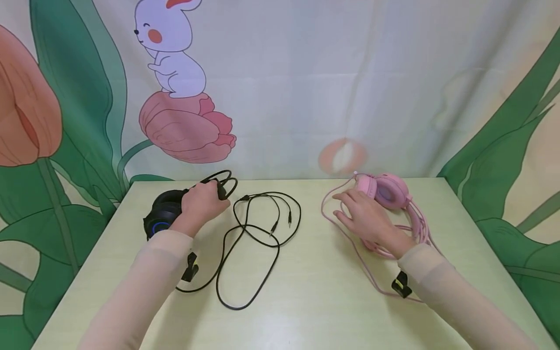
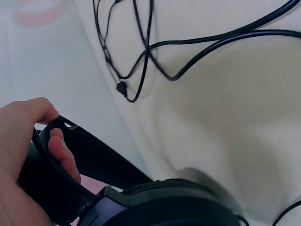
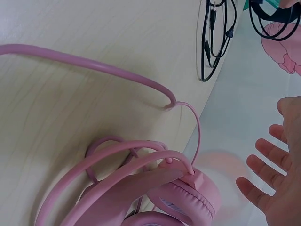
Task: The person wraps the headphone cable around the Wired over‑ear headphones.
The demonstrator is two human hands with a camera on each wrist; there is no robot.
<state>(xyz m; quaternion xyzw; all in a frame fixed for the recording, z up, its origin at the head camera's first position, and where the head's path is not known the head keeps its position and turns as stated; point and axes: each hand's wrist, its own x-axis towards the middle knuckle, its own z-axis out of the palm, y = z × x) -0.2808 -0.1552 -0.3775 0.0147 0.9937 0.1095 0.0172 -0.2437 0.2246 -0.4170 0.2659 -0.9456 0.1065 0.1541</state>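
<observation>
From the head view I see a pale green worktop with two headsets, one at each side. My left hand is curled round the band of the black headset, which sits at the far left of the worktop. The left wrist view shows the fingers wrapped over that dark band, thumb above it. The black cable trails loose toward the middle in wide loops, its plugs lying free.

My right hand hovers with fingers spread and straight, holding nothing. It is just beside the pink headset at the far right, above its pink cable; I cannot tell whether it touches either. In the right wrist view the palm is open, apart from the ear cup.

I judge both headsets light and rigid plastic, with soft ear pads and a springy band. The band looks the safest hold: firm, narrow enough to close fingers around, not slippery. The cables are limp and tangle easily, so lifting by a cable would drag loops across the worktop and strain the joint at the cup.
</observation>
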